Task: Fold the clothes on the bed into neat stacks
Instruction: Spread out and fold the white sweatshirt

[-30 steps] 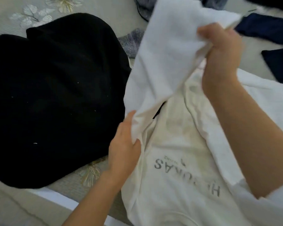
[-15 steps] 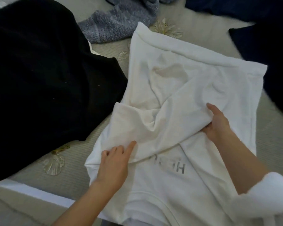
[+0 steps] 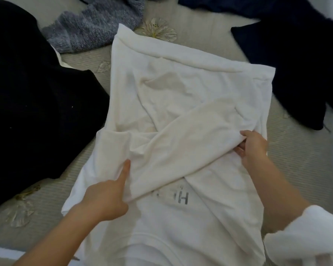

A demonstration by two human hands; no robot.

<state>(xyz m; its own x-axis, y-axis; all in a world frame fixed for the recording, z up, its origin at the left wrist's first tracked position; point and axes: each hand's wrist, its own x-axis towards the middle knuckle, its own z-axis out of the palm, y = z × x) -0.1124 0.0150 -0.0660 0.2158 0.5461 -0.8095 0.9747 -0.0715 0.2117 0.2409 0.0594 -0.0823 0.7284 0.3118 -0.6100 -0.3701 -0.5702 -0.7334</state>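
- Left hand, flat a moment ago, now grips the folded sleeve, forefinger straight.
- Right hand pinches it at 3 o'clock.
- White shirt lies creased.

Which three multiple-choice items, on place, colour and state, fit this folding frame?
1. Where does the black fabric garment lie? A left of the white printed sweatshirt; B on top of it; C right of it.
2. What colour is the chunky knitted garment beyond it? A red; B grey-blue; C yellow.
3. What does the right hand do? A rests flat; B hangs empty; C grips the folded sleeve.
A: black fabric fills the left side. B: the knit shows grey-blue. C: it curls round the sleeve's edge.
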